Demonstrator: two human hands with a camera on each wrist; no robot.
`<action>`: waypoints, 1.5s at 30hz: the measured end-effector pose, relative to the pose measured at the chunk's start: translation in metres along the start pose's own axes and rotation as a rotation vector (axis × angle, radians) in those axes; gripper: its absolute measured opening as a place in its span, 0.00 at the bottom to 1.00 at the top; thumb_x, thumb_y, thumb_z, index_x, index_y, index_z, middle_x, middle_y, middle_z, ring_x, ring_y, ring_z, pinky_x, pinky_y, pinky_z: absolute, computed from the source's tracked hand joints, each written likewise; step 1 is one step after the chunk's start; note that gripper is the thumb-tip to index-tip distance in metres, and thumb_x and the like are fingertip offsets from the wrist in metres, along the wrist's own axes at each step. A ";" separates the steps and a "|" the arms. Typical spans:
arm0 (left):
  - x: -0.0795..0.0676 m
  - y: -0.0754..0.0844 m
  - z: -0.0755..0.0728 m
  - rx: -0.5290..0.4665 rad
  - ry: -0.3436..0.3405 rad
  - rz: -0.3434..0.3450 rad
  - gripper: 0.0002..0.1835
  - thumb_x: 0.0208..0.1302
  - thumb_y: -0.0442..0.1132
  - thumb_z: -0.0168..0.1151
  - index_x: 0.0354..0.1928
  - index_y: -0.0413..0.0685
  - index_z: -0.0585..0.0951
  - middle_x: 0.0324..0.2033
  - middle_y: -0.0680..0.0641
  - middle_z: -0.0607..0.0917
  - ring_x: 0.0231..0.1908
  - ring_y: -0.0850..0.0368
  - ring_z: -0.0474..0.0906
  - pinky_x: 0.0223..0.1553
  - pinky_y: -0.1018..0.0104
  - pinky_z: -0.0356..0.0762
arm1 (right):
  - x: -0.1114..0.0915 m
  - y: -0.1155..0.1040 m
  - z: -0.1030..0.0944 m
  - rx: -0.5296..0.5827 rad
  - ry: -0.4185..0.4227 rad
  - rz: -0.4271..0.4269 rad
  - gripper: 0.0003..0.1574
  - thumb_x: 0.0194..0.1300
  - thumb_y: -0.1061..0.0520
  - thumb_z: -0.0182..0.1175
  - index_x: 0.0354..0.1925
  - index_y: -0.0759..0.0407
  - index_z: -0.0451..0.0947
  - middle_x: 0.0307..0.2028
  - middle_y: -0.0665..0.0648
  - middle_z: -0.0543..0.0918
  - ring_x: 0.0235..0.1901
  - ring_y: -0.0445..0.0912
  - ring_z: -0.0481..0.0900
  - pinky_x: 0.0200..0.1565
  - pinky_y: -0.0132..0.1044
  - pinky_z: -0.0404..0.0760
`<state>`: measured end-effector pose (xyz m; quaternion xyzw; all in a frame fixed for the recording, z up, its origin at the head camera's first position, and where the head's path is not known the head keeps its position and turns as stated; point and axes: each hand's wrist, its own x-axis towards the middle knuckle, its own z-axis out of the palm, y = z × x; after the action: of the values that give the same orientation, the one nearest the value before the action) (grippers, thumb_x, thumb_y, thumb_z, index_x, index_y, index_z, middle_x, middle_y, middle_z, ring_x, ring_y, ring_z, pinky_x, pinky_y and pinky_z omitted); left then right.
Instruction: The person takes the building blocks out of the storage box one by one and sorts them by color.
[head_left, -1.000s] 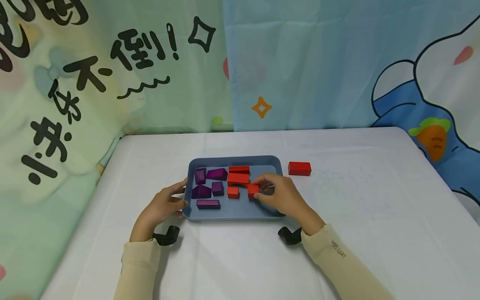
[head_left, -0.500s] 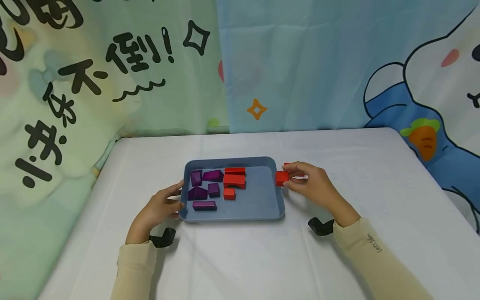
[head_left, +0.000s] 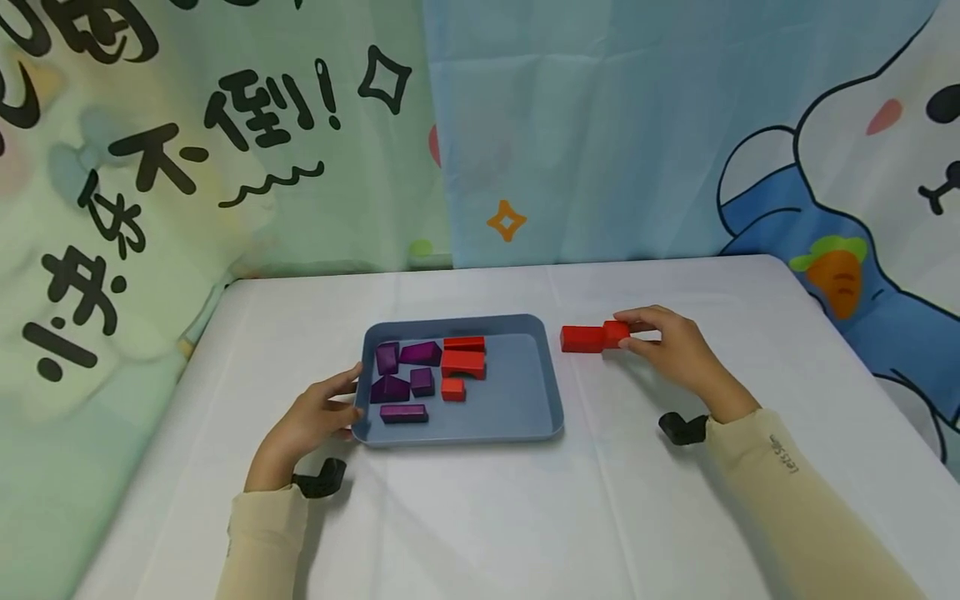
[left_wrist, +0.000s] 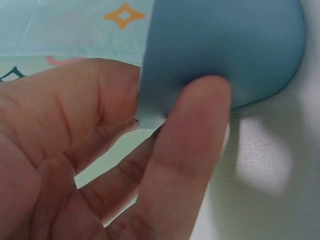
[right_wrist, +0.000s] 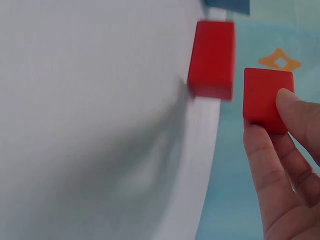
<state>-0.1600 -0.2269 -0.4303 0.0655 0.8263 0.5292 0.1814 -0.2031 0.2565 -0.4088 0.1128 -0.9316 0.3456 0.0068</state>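
Note:
My right hand [head_left: 671, 346] pinches a red cube block [right_wrist: 265, 95] between thumb and fingertips, right of the tray. In the head view the cube overlaps the right end of a longer red block [head_left: 581, 339] on the white table; in the right wrist view a gap shows between them. At the tray's left edge, my left hand [head_left: 318, 417] holds the rim of the blue-grey tray [head_left: 517, 425], one fingertip pressed on its wall [left_wrist: 250, 45]. In the tray's left half lie several purple blocks [head_left: 403, 413], beside a red arch block [head_left: 462, 363], a thin red block [head_left: 464, 342] and a small red block [head_left: 453, 389].
A white cloth covers the table [head_left: 480, 525]. Behind it hangs a printed fabric backdrop [head_left: 600, 150] in green and blue. Black wrist mounts [head_left: 682, 428] sit below each hand.
My right hand has carried the red cube out of the tray, rightward and away, to beside the longer red block. The left hand stays at the tray's edge. The view has shifted slightly.

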 end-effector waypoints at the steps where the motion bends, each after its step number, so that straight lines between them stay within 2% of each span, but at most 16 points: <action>1: 0.000 0.000 0.000 -0.002 -0.001 0.000 0.37 0.67 0.26 0.54 0.76 0.40 0.57 0.66 0.26 0.68 0.47 0.46 0.79 0.37 0.61 0.84 | 0.000 0.003 -0.002 -0.008 -0.004 0.010 0.27 0.66 0.67 0.63 0.63 0.68 0.73 0.58 0.70 0.76 0.56 0.64 0.74 0.55 0.61 0.76; 12: 0.000 0.001 0.003 -0.006 -0.009 0.003 0.36 0.67 0.27 0.55 0.76 0.41 0.57 0.66 0.26 0.68 0.49 0.45 0.79 0.38 0.59 0.84 | 0.004 0.028 -0.003 -0.007 -0.067 0.170 0.27 0.70 0.65 0.58 0.65 0.69 0.70 0.61 0.73 0.71 0.60 0.68 0.67 0.61 0.65 0.69; 18: 0.002 -0.001 0.004 -0.007 -0.010 -0.003 0.36 0.67 0.27 0.55 0.76 0.41 0.57 0.66 0.27 0.68 0.49 0.45 0.79 0.38 0.60 0.84 | 0.001 0.036 -0.001 -0.002 -0.055 0.170 0.28 0.70 0.64 0.60 0.65 0.69 0.70 0.62 0.74 0.71 0.60 0.67 0.67 0.62 0.64 0.68; 21: 0.002 -0.001 0.004 -0.014 -0.010 -0.005 0.36 0.68 0.26 0.54 0.77 0.42 0.57 0.66 0.27 0.68 0.48 0.47 0.79 0.37 0.61 0.84 | 0.000 0.033 -0.003 -0.003 -0.060 0.182 0.31 0.69 0.63 0.61 0.67 0.68 0.68 0.65 0.74 0.68 0.62 0.68 0.65 0.61 0.64 0.69; 24: 0.002 -0.003 0.004 -0.021 -0.012 -0.005 0.36 0.68 0.26 0.54 0.77 0.42 0.57 0.67 0.27 0.67 0.48 0.48 0.79 0.37 0.61 0.83 | -0.002 0.023 -0.004 -0.003 -0.050 0.179 0.31 0.69 0.64 0.61 0.68 0.67 0.68 0.66 0.74 0.65 0.64 0.68 0.63 0.61 0.62 0.70; 28: 0.001 -0.003 0.005 -0.015 -0.010 -0.003 0.36 0.68 0.27 0.54 0.77 0.42 0.57 0.67 0.27 0.67 0.48 0.47 0.79 0.37 0.61 0.84 | -0.005 0.000 -0.002 -0.027 0.003 0.126 0.27 0.68 0.66 0.60 0.65 0.67 0.71 0.64 0.72 0.69 0.64 0.67 0.66 0.60 0.60 0.71; 33: 0.002 0.000 0.005 -0.007 -0.012 -0.011 0.36 0.68 0.27 0.54 0.77 0.43 0.57 0.67 0.28 0.67 0.49 0.47 0.79 0.38 0.61 0.84 | -0.009 -0.033 0.008 -0.048 0.036 0.110 0.26 0.68 0.62 0.62 0.63 0.65 0.74 0.62 0.71 0.73 0.58 0.67 0.72 0.58 0.60 0.74; 38: 0.003 0.001 0.004 -0.003 -0.008 -0.013 0.36 0.68 0.27 0.54 0.77 0.43 0.57 0.68 0.28 0.66 0.50 0.46 0.79 0.38 0.60 0.84 | -0.012 -0.061 0.031 0.004 0.040 0.007 0.24 0.65 0.63 0.66 0.59 0.65 0.79 0.57 0.68 0.80 0.55 0.63 0.76 0.56 0.58 0.77; 41: 0.002 0.001 0.004 -0.006 -0.010 -0.017 0.36 0.68 0.27 0.54 0.77 0.42 0.56 0.68 0.27 0.66 0.54 0.42 0.78 0.39 0.60 0.84 | -0.013 -0.075 0.049 0.046 0.010 -0.046 0.22 0.63 0.64 0.67 0.56 0.65 0.81 0.54 0.65 0.83 0.55 0.60 0.77 0.56 0.57 0.78; 45: -0.001 0.001 0.001 -0.007 -0.007 -0.031 0.36 0.69 0.27 0.54 0.77 0.42 0.56 0.68 0.27 0.65 0.58 0.37 0.74 0.40 0.59 0.84 | -0.015 -0.095 0.073 0.144 -0.047 -0.072 0.22 0.63 0.64 0.67 0.55 0.65 0.81 0.53 0.63 0.83 0.54 0.60 0.78 0.55 0.54 0.79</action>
<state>-0.1583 -0.2258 -0.4300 0.0541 0.8246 0.5291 0.1928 -0.1633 0.1425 -0.4042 0.1544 -0.8997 0.4083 -0.0111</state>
